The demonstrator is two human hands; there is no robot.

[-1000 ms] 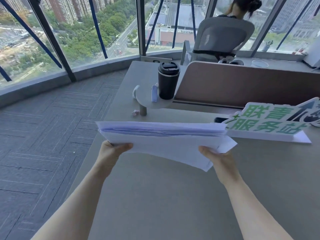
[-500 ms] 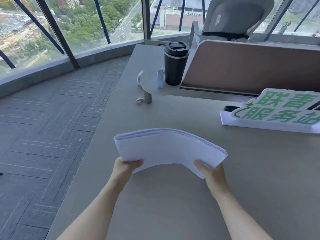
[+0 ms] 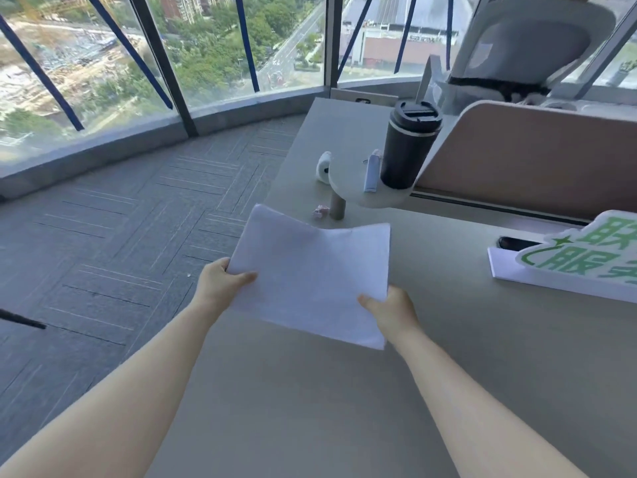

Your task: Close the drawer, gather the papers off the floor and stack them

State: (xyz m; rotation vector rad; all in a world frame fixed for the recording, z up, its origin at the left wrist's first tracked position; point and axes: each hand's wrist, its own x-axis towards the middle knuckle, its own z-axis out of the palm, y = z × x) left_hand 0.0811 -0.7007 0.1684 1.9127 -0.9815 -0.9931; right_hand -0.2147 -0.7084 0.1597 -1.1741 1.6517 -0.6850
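Observation:
A stack of white papers lies nearly flat just above the grey desk, near its left edge. My left hand grips the stack's near left corner, thumb on top. My right hand holds the near right edge, thumb on top. The far edge of the stack dips in the middle. No drawer is in view, and no papers show on the carpet.
A black travel mug and a small blue tube stand on a round raised shelf. A green-and-white sign sits at the right. A tan divider and an office chair stand behind. Grey carpet lies left.
The stack has come down from chest height and tipped from edge-on to nearly flat over the desk. Both hands kept their hold. The camera has tilted down and closer.

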